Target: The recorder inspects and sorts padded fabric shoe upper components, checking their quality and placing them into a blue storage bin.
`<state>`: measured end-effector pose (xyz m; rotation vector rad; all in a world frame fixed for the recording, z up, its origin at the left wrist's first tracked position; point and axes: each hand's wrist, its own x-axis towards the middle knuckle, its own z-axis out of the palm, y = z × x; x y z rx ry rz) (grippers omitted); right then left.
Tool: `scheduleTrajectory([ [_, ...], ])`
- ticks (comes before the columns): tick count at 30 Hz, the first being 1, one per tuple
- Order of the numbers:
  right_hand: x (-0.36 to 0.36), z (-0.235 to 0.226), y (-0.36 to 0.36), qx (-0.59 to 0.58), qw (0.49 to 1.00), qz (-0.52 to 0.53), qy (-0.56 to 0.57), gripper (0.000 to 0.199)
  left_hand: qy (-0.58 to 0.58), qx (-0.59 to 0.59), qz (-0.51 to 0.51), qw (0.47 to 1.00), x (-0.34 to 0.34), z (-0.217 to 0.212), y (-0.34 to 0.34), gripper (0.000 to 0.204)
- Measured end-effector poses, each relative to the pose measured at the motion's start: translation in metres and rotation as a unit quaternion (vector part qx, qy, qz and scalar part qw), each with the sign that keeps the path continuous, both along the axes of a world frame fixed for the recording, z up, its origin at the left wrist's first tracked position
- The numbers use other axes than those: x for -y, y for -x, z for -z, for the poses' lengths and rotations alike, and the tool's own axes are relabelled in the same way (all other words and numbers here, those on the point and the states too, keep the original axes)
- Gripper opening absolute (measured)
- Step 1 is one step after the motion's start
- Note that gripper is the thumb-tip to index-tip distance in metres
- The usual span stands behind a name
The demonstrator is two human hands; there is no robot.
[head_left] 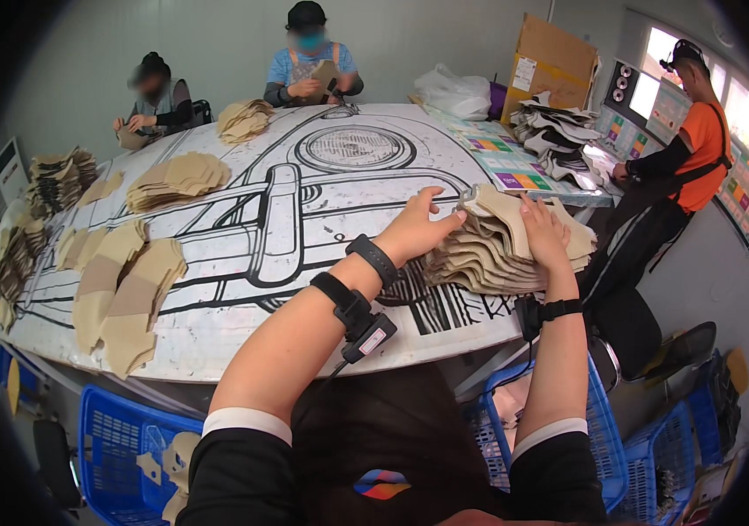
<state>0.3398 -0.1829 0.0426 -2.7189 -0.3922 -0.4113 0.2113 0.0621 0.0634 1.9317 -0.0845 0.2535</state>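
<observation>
Head camera: stack of beige cloth pieces (488, 256) near the front edge of the table (195, 358), toward its right end, probably for easy reach. Left hand (417, 230) open, fingers spread and bent at the stack's left side; right hand (548, 233) laid over the top, likely for steadying loose, wavy layers (pinching or mere resting, impossible to tell). Flat pile (177, 180) well apart on the left, perhaps for keeping batches separate.

Hard to make out: right thumb and whatever lies beneath the right fingers. Left basket (98, 421) partly covered by a sleeve; right basket (607, 438) partly behind the right forearm. Far-left heaps (19, 254) dim near the rim.
</observation>
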Motion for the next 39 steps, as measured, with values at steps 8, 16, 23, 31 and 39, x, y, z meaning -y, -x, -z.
scheduleTrajectory([
  [8, 0.001, 0.0, -0.001, 0.0, 1.0, -0.001, -0.001, 0.053, 0.12, -0.041, 0.057, 0.99, 0.0, 0.0, 0.005, 0.068],
  [16, 0.001, 0.001, -0.002, 0.003, 1.0, -0.004, -0.005, 0.053, 0.24, -0.021, 0.058, 0.969, 0.004, 0.004, 0.004, 0.06],
  [23, 0.001, -0.001, 0.0, 0.006, 1.0, -0.002, 0.0, 0.053, 0.187, -0.063, -0.017, 0.98, 0.001, 0.031, -0.009, 0.064],
  [31, 0.001, -0.001, -0.001, 0.004, 1.0, -0.002, 0.003, 0.053, 0.204, -0.134, 0.052, 0.968, -0.009, 0.036, -0.009, 0.076],
  [39, 0.001, 0.001, -0.002, 0.009, 1.0, -0.004, 0.002, 0.053, 0.191, -0.136, 0.052, 0.971, -0.011, 0.039, 0.001, 0.08],
])
